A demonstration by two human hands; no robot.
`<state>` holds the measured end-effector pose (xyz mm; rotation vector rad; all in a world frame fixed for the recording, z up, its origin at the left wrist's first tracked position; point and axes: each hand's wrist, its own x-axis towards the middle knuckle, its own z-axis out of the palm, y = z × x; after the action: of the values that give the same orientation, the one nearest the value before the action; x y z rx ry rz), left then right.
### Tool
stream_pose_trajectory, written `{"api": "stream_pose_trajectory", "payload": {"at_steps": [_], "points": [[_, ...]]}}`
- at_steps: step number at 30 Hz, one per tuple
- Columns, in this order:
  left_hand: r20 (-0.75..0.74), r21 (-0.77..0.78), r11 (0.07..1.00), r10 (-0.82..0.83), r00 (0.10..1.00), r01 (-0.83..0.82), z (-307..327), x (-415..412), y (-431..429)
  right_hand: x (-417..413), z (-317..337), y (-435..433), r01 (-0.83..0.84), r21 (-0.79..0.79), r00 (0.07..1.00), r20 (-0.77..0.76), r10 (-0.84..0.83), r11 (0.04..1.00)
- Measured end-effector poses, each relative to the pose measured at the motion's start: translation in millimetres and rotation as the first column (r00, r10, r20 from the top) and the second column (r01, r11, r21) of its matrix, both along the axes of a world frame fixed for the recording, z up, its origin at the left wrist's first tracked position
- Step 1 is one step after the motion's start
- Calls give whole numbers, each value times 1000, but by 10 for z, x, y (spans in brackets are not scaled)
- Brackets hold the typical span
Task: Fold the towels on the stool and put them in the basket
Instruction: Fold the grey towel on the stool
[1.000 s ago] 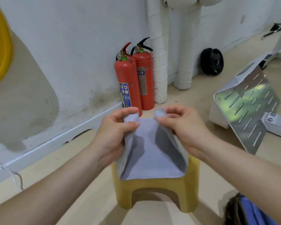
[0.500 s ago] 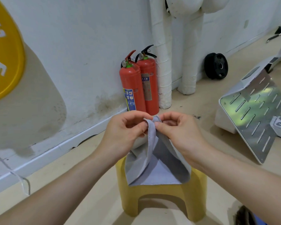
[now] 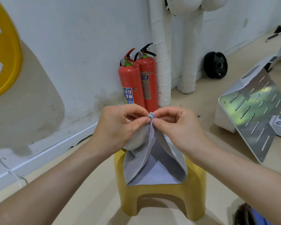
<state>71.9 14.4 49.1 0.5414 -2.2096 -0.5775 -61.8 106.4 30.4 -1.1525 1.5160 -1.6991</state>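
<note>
Towel (image 3: 154, 166), grey, corners pinched together.

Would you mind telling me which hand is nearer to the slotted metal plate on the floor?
Right. The right hand pinches the grey towel on the side toward the slotted metal plate; the left hand pinches it on the far side.

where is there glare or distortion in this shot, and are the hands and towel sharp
Head view: the slotted metal plate reflects bright greenish glare; the wide-angle lens stretches the frame's bottom corners; the left hand, right hand and towel look sharp; the light is soft.
</note>
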Motion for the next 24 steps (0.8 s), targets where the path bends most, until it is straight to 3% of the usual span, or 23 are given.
{"api": "stream_pose_trajectory", "payload": {"at_steps": [10, 13, 15, 19, 22, 24], "points": [[9, -71, 996, -48, 999, 49, -9, -9, -46, -54, -13, -16, -9, -18, 985, -171, 6, 1000], [37, -171, 984, -42, 998, 48, -4, -24, -66, -51, 24, 4, -41, -39, 984, -174, 33, 998], [61, -246, 968, -24, 998, 38, 18, -42, -65, -70, 32, -12, -9, -26, 964, -265, 2, 1000], [-56, -118, 993, 2, 998, -9, 171, -87, -78, -336, -121, -108, 185, 216, 821, -570, -30, 959], [-218, -14, 995, 93, 972, -99, 345, -90, -212, -678, -219, -80, 273, 480, 829, -557, 49, 834], [-298, 21, 982, 186, 936, -188, 430, -50, -351, -889, -154, -14, 258, 603, 879, -471, 77, 755]]}}
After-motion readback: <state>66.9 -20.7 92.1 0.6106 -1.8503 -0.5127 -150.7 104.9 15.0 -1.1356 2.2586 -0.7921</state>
